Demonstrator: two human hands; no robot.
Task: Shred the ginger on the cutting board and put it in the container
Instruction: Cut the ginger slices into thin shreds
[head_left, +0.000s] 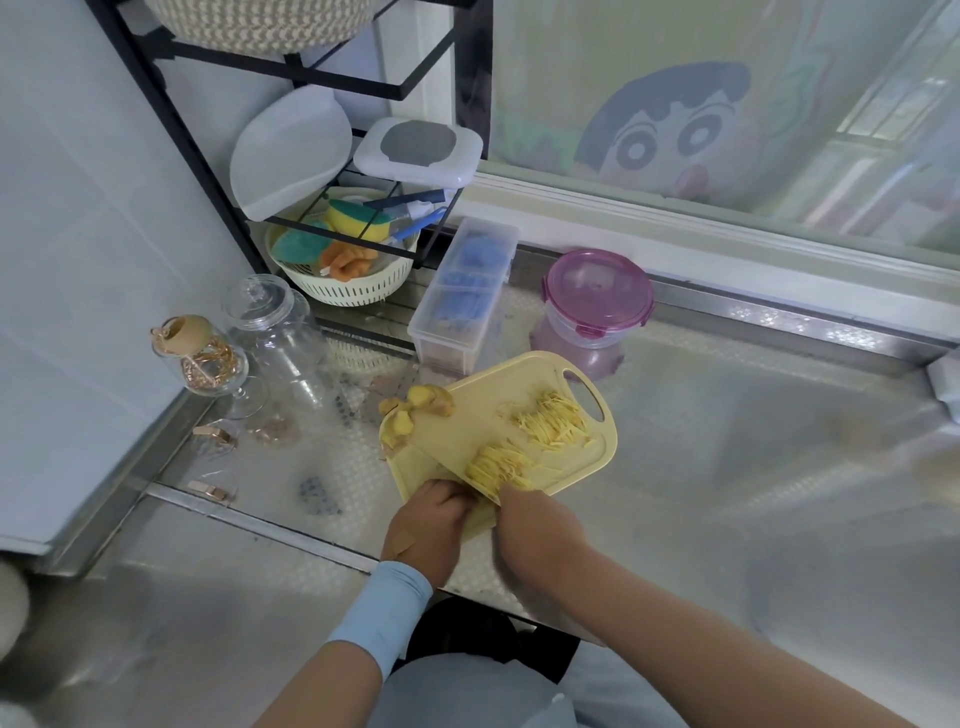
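Observation:
A yellow cutting board (530, 400) lies on the steel counter. One heap of ginger shreds (553, 422) sits near the board's handle hole. A second heap of shreds (496, 465) rests on a flat knife blade (447, 457) at the board's near edge. Unpeeled ginger chunks (415, 410) lie at the board's left corner. My right hand (535, 525) grips the knife at its near end, hiding the handle. My left hand (428, 519) curls its fingers against the near heap beside the blade. The round container with a purple clip lid (597, 306) stands behind the board, lid on.
A clear oblong box (462, 291) stands left of the container. Glass jars (270, 332) and a glass of gold clips (208, 358) stand at the left wall. A black rack holds a colander of sponges (343, 270). A window sill runs along the back.

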